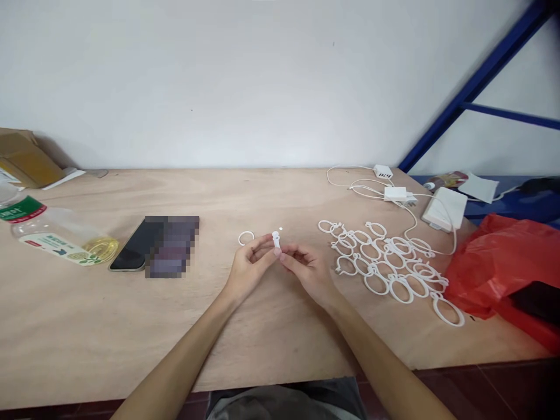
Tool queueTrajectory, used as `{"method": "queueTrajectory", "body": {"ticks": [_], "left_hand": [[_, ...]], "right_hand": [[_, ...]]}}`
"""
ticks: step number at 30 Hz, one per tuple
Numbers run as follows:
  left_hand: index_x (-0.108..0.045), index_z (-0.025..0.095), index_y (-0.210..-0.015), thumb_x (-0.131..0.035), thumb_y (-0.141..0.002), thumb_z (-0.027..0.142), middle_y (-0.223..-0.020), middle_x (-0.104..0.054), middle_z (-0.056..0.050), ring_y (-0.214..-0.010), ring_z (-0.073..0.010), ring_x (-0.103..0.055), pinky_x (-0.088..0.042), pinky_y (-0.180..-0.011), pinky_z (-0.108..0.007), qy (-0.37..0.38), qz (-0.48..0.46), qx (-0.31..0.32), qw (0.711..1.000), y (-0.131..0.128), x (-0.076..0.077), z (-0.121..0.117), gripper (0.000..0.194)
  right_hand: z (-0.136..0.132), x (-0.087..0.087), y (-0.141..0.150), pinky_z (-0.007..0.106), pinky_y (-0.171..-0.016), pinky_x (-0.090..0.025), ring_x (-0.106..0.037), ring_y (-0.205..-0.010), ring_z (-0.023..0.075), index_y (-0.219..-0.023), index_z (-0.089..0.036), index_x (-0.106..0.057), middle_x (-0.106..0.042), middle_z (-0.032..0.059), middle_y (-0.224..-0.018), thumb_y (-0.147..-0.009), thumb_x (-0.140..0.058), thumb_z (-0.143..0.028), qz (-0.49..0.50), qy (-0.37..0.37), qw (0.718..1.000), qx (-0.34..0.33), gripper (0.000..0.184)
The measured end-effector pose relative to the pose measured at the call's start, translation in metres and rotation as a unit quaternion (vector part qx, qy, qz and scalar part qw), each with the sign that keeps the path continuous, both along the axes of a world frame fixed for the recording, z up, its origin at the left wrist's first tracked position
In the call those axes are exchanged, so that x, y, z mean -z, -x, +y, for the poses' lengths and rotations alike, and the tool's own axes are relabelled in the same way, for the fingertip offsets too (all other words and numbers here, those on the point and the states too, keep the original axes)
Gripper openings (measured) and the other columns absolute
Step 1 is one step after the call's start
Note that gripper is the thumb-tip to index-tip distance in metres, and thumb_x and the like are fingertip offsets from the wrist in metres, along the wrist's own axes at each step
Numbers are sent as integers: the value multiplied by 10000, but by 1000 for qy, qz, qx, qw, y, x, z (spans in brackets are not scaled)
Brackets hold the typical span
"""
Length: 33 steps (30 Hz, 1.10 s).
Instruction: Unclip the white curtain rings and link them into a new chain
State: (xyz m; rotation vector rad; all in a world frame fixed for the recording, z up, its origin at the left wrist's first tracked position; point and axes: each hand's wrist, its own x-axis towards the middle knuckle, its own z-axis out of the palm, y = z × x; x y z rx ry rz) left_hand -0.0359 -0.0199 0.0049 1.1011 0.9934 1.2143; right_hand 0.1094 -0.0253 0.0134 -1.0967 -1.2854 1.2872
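Observation:
Between my two hands a small white plastic piece (276,240) stands upright, its knobbed top much like the eyelets on the rings nearby; its lower part is hidden by my fingers. My left hand (249,265) pinches it from the left with thumb and fingers. From the right, the thumb and fingers of my right hand (312,271) close on its lower end. A plain white ring (246,238) lies on the table just beyond my left hand. Behind the held piece is a tiny white bit (280,228). Several white plastic rings with small eyelets (376,283) are spread out right of my right hand.
To the left lie a phone (133,248), a blurred-out rectangle (172,248) and a clear plastic bottle (52,230). A cardboard box (28,157) sits at the back left. On the right are white chargers with cables (395,194), a white box (445,208) and a red plastic bag (503,256).

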Motion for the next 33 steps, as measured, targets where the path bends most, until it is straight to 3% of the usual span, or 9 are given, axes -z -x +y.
{"method": "queueTrajectory", "body": {"ticks": [5,10,13,16,20,23,27,33], "left_hand": [[-650,162,-1061,-780,-671,345,-964,-730,-76,-848,-206,-696,-543,-827,-344,2,9,-10,1000,-3,0,-1,450],[-663,163,-1011,-788,-664,320,-832,-731,-36,-738,-165,-684,-530,-719,-270,-18,73,-31,997,-5,1,-6,401],[-671,153,-1001,-781,-669,338,-747,-721,-31,-659,-159,-670,-521,-634,-252,-41,118,-53,991,-11,1,-13,396],[-679,154,-958,-791,-651,350,-740,-713,-29,-602,-144,-649,-507,-576,-240,-81,175,-101,976,-14,4,-16,381],[-668,161,-931,-768,-678,361,-692,-680,-7,-561,-117,-607,-485,-533,-218,-123,239,-119,956,-13,10,-16,338],[-668,158,-902,-758,-678,388,-721,-668,-11,-565,-108,-573,-478,-530,-221,-167,307,-122,929,-12,11,-16,334],[-668,146,-836,-746,-681,374,-656,-643,0,-532,-106,-543,-461,-518,-224,-243,405,-134,871,-12,8,-18,286],[-618,148,-724,-651,-770,250,-606,-607,9,-512,-92,-533,-440,-513,-198,-371,441,-125,808,-13,4,-20,117]], "right_hand": [[1,-1,-6,277,-606,-430,-546,-633,134,-720,-200,-708,-641,-8,-671,-706,-722,-342,18,-6,1000,3,143],[7,2,-12,246,-528,-398,-534,-599,123,-794,-205,-728,-639,-5,-656,-689,-726,-322,82,38,994,56,158],[9,4,-10,232,-524,-386,-546,-644,122,-832,-207,-737,-666,14,-760,-717,-706,-365,134,89,987,1,199],[8,7,-6,221,-512,-359,-516,-614,102,-811,-198,-734,-637,-3,-724,-726,-712,-380,201,130,969,-62,202],[7,10,0,211,-521,-349,-490,-609,88,-762,-182,-717,-612,-17,-701,-704,-750,-331,271,160,945,-84,164],[7,12,3,210,-585,-383,-503,-647,86,-738,-165,-702,-608,-14,-718,-694,-766,-313,304,176,933,-83,167],[6,13,4,210,-624,-391,-498,-662,84,-738,-147,-697,-591,-17,-699,-684,-778,-309,314,189,928,-72,189],[5,13,6,216,-648,-405,-505,-676,88,-704,-146,-687,-599,-17,-726,-664,-793,-286,336,201,916,-84,180]]}}
